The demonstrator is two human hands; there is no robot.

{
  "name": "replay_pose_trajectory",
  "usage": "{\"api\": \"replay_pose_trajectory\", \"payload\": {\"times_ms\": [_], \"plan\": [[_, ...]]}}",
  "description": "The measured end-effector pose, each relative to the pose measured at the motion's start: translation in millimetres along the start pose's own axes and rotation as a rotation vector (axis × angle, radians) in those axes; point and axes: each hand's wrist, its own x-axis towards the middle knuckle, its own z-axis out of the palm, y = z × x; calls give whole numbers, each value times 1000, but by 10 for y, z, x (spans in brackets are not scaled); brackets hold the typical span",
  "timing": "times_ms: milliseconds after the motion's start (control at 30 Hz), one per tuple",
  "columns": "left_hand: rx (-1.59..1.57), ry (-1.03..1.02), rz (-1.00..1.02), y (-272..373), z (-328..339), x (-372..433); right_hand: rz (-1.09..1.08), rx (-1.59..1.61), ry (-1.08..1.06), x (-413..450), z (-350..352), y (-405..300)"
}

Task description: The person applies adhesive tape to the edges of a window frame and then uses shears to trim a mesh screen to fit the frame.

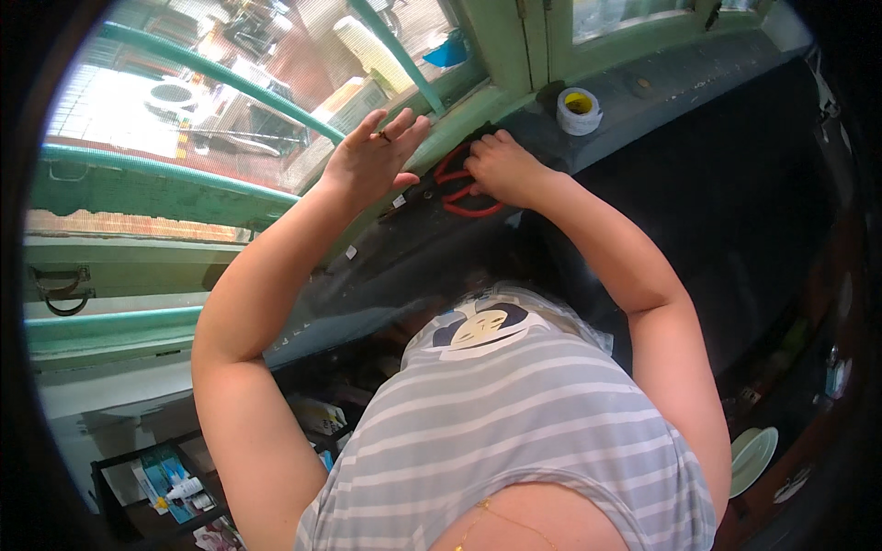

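Observation:
My right hand (506, 167) curls its fingers over a pair of scissors with red loop handles (472, 209) on the dark window sill. The hand covers the middle of the scissors, and their blades are mostly hidden. To the left, my left hand (377, 157) is raised beside the green window frame (441, 134), fingers apart and holding nothing; one finger wears a ring. A roll of white tape (580, 124) with a yellow core lies on the sill, to the right of my right hand.
Green window bars (227, 86) and mesh run along the left. Small white paper scraps (351, 253) dot the sill. Low at left, a black-framed rack (103, 482) holds tubes and packets. A pale green basin (752, 461) stands low at right.

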Motion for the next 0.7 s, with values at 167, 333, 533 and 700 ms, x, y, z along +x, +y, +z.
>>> {"api": "replay_pose_trajectory", "payload": {"times_ms": [167, 333, 533, 700], "plan": [[23, -10, 4, 4, 58, -27, -26, -189, -28, -304, -242, -115], [-15, -11, -13, 29, 65, -38, 94, -157, 188, -1287, -461, 95], [-27, -100, -25, 18, 24, 5, 114, -247, 259, -1145, -317, 107], [87, 14, -7, 48, 37, -22, 138, -202, 167, -925, -362, -4]]}}
